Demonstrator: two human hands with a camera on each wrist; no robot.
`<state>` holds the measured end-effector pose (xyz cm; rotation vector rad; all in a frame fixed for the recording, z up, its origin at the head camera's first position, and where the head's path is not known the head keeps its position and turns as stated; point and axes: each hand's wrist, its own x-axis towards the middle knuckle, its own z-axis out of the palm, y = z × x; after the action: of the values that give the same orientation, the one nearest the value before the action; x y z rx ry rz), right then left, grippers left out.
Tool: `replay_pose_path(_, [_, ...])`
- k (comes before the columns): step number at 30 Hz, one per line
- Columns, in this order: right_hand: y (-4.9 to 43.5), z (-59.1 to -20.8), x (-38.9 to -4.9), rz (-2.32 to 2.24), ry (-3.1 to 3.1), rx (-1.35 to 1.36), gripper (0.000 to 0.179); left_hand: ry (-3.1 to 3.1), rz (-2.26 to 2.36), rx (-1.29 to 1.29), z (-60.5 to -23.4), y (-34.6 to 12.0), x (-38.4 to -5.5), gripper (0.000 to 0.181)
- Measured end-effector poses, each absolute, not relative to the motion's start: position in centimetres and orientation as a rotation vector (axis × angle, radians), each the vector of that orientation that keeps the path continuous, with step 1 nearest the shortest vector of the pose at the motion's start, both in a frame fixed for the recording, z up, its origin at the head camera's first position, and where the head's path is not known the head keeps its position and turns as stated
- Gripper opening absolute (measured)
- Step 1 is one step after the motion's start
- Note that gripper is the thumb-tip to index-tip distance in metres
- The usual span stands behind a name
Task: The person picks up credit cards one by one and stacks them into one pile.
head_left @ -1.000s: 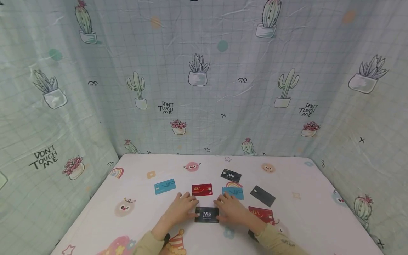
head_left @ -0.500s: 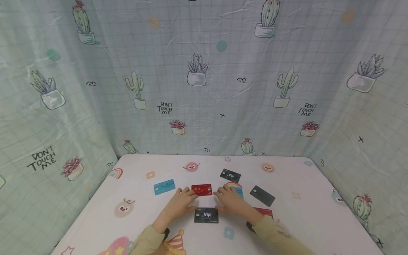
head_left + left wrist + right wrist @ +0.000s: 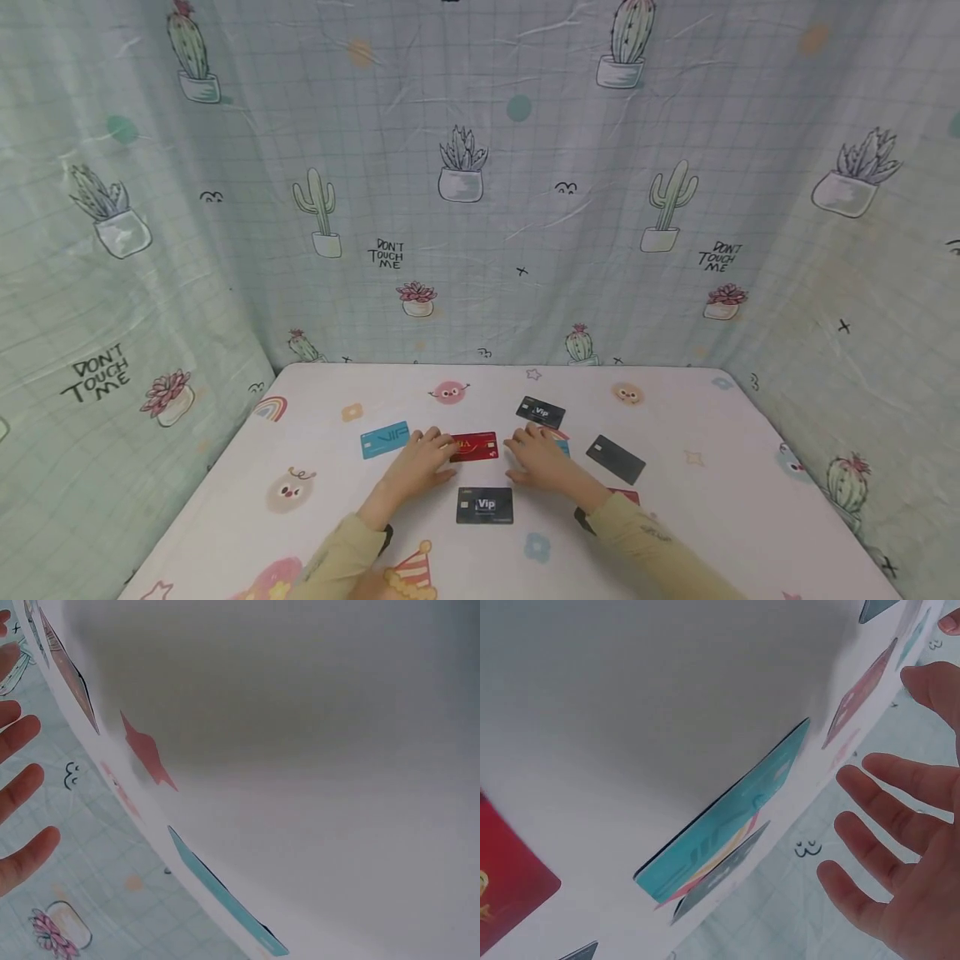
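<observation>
A black Vip card (image 3: 484, 506) lies flat on the table just in front of both hands, which are apart from it. My left hand (image 3: 420, 465) is over the left end of a red card (image 3: 476, 447), hiding its corner; it holds nothing. In the left wrist view its fingers (image 3: 26, 787) are spread. My right hand (image 3: 542, 461) covers most of a blue card (image 3: 564, 447), also holding nothing. The right wrist view has its fingers (image 3: 870, 825) loosely extended, with that blue card (image 3: 727, 810) beyond the palm side.
Another blue card (image 3: 385, 440) lies to the left. Farther back is a second black Vip card (image 3: 541, 412). A plain dark grey card (image 3: 616, 459) lies on the right, and a red card (image 3: 624, 495) is partly hidden by the right forearm. A printed cloth (image 3: 465, 317) hangs behind the table.
Both hands have drawn away from the sides of the near black Vip card and moved forward. That card has stayed in place; the right hand now hides more of the blue card.
</observation>
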<state>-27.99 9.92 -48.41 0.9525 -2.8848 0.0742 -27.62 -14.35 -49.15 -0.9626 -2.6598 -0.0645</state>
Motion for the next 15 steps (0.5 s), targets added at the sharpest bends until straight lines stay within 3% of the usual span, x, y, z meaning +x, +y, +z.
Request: replay_pose_path(15, [9.5,-48.9,-29.7,0.093,-2.842,0.901,0.047,-2.642,-0.065,-0.934,-50.1,-15.0,-29.8,0.042])
